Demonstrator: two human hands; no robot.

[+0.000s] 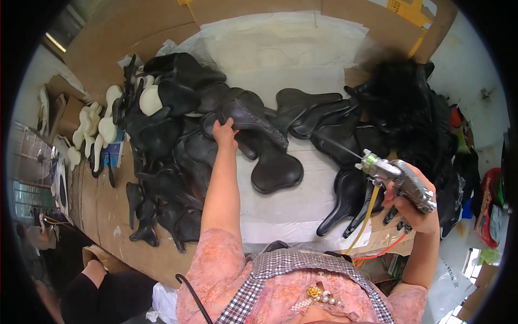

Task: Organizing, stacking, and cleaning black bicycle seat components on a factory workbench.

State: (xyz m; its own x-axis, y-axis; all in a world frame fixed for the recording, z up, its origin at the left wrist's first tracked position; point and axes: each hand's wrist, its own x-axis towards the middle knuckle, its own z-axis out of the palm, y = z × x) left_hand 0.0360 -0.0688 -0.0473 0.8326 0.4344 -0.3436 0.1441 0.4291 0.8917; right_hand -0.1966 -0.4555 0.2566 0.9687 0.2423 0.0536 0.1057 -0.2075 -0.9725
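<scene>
Left hand (pixel 225 133) grip closed on black saddle cover (pixel 249 116), right hand (pixel 413 208) grip holding spray gun (pixel 396 178), cardboard behind.

At the far edge of the tabletop (pixel 102 200) we see flattened brown cardboard sheets (pixel 140 27), and at the upper right a yellow printed label (pixel 411 9) on cardboard, with a yellow strip running down from it. At far left we note small open brown cardboard boxes (pixel 65 110). At lower right, a white plastic bag (pixel 448 289) with dark print lies on the floor.
</scene>
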